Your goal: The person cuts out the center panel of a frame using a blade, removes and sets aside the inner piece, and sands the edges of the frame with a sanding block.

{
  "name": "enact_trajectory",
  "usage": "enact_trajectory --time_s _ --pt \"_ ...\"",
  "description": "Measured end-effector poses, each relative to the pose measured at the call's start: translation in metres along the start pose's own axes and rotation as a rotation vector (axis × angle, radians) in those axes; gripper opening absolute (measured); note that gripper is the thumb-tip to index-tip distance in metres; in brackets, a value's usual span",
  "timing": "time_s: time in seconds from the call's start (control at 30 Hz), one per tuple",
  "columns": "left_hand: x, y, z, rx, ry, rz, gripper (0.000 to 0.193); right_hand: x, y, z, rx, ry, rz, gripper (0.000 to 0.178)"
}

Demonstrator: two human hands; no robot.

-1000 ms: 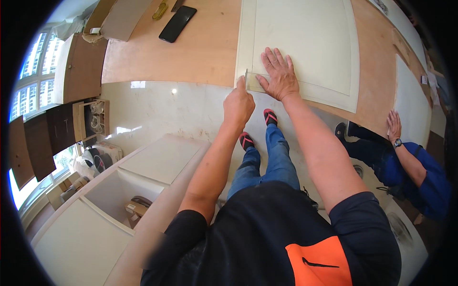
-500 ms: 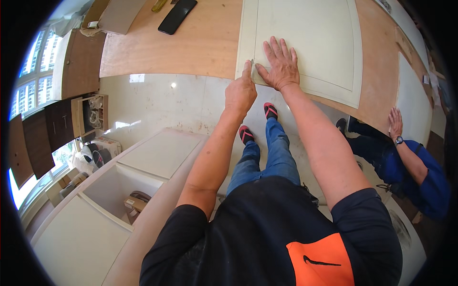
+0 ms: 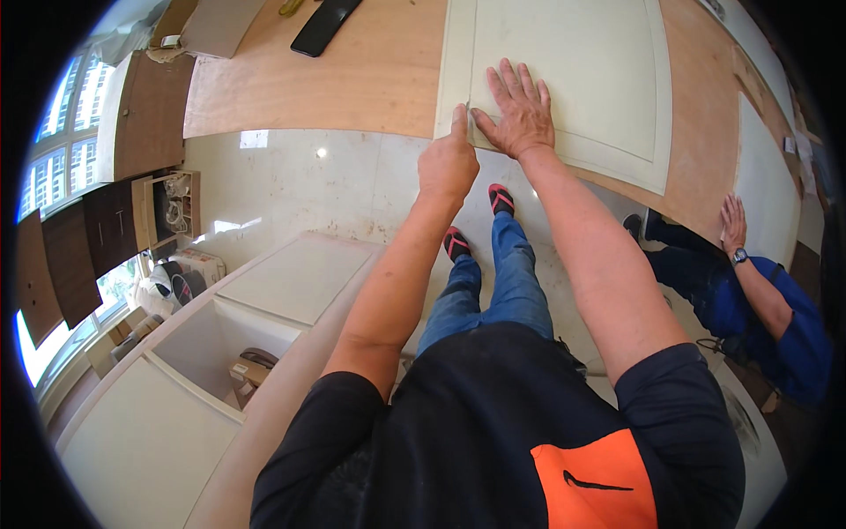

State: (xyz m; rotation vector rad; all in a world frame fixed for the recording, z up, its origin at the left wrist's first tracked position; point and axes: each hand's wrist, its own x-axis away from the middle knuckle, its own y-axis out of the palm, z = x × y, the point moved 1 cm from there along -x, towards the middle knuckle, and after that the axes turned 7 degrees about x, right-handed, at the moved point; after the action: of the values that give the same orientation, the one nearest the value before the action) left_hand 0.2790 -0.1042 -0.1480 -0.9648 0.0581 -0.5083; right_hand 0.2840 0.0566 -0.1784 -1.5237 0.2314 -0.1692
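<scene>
A cream panel (image 3: 586, 75) with a routed line along its edges lies on a wooden worktop (image 3: 370, 84). My left hand (image 3: 448, 166) is closed at the panel's near left corner, its index finger stretched forward along the groove. A thin grey blade-like tip (image 3: 468, 113) shows beside that finger; the rest of this tool is hidden in the fist. Flat on the panel just to the right, my right hand (image 3: 520, 116) has its fingers spread and its thumb pointing toward the tip.
A black phone (image 3: 324, 26) lies on the worktop at the far left. At the right, another person's hand (image 3: 733, 225) rests by a white panel (image 3: 765, 185). Behind me on the left stands a pale cabinet (image 3: 295, 278) with an open compartment holding a cardboard box (image 3: 249, 375).
Both hands have shifted slightly away from me, staying at the panel's corner. The phone and worktop edge appear a little higher in the view.
</scene>
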Motion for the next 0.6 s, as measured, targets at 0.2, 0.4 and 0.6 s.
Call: enact_trajectory --time_s 0.2,0.4,0.6 --pt "0.006 0.004 -0.005 0.009 -0.02 -0.001 0.065 0.002 -0.003 -0.003 -0.031 0.003 0.012 0.08" --pt "0.005 -0.002 0.002 0.007 -0.058 -0.049 0.063 -0.001 -0.003 0.0 -0.025 -0.004 0.019 0.079" --pt "-0.005 -0.009 -0.008 0.051 -0.07 -0.017 0.059 -0.002 -0.004 -0.002 -0.039 0.0 0.01 0.078"
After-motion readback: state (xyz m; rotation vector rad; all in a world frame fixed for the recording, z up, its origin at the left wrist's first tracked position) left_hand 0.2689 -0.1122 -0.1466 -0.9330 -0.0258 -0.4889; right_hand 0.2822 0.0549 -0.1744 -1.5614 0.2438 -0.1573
